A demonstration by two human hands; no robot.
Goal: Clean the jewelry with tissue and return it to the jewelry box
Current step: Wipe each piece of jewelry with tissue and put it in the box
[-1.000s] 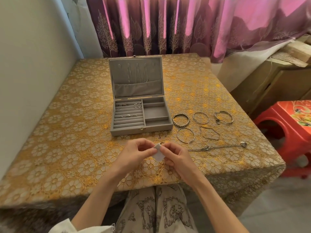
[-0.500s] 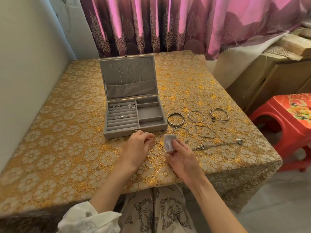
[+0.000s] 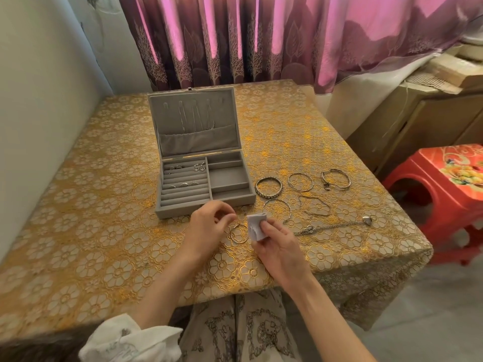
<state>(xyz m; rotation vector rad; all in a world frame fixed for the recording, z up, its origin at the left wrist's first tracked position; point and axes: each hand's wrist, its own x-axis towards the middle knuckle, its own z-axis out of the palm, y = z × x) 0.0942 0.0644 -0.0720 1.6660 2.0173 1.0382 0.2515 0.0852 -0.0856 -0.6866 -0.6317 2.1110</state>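
Note:
An open grey jewelry box [image 3: 206,208] stands on the gold floral tablecloth, with rings in its left slots and chains hanging in its lid [image 3: 193,121]. In front of the box, my left hand [image 3: 209,227] has curled fingers and pinches the top of a thin silver hoop [image 3: 239,234]. The hoop hangs just over the cloth. Beside it, my right hand [image 3: 279,246] grips a folded white tissue [image 3: 257,227] between thumb and fingers. The tissue is apart from the hoop.
Right of the box lie a beaded bangle [image 3: 268,187], a plain bangle [image 3: 300,182], a clasp bangle [image 3: 335,178], a thin bangle [image 3: 277,210], a fine chain [image 3: 316,207] and a pendant necklace [image 3: 337,226]. A red stool [image 3: 444,194] and wooden cabinet [image 3: 418,126] stand at right.
My hands were together rubbing the piece inside the tissue. They have parted: the left carries the hoop toward the box, and the right keeps the tissue.

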